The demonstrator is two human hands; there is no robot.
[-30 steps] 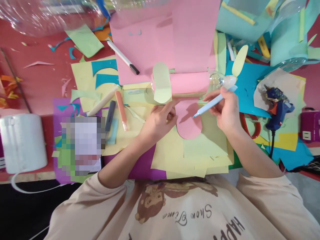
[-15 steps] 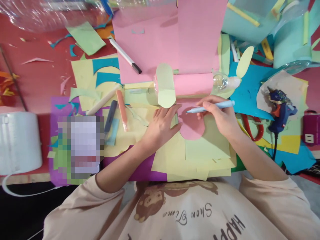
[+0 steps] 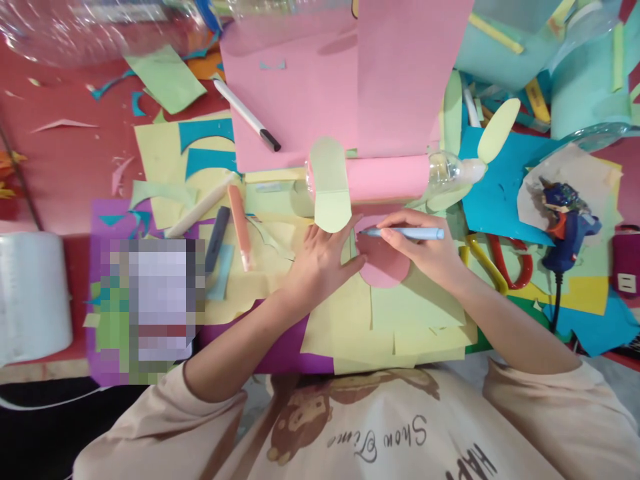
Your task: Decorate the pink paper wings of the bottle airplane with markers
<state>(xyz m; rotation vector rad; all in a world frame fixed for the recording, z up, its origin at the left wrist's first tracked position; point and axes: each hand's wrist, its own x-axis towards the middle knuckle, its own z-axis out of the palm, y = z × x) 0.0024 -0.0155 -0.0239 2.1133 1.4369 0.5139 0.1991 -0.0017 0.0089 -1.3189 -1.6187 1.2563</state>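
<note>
Pale-blue marker (image 3: pixel 425 233) is held over the rounded pink paper (image 3: pixel 385 267), toward the near edge of the bench (image 3: pixel 65 160). The right hand (image 3: pixel 433 255) bends inward, its grip pinching the marker; the left hand (image 3: pixel 325 260) is palm-down, fingers loosely spread. The marker points at the bench's left edge, long axis nearly parallel to the near edge, tip left of the grip, butt protruding right.

My right hand (image 3: pixel 425 252) has drawn the light-blue pen (image 3: pixel 415 233) down from beside the bottle neck (image 3: pixel 450 171) and levelled it, its tip now over toward the left edge of the pink paper (image 3: pixel 385 263). My left hand (image 3: pixel 324 259), curled a second ago, has flattened out — thumb spread to that edge — and a yellow handle (image 3: pixel 486 267) has come into view beside my right forearm (image 3: pixel 510 320).
</note>
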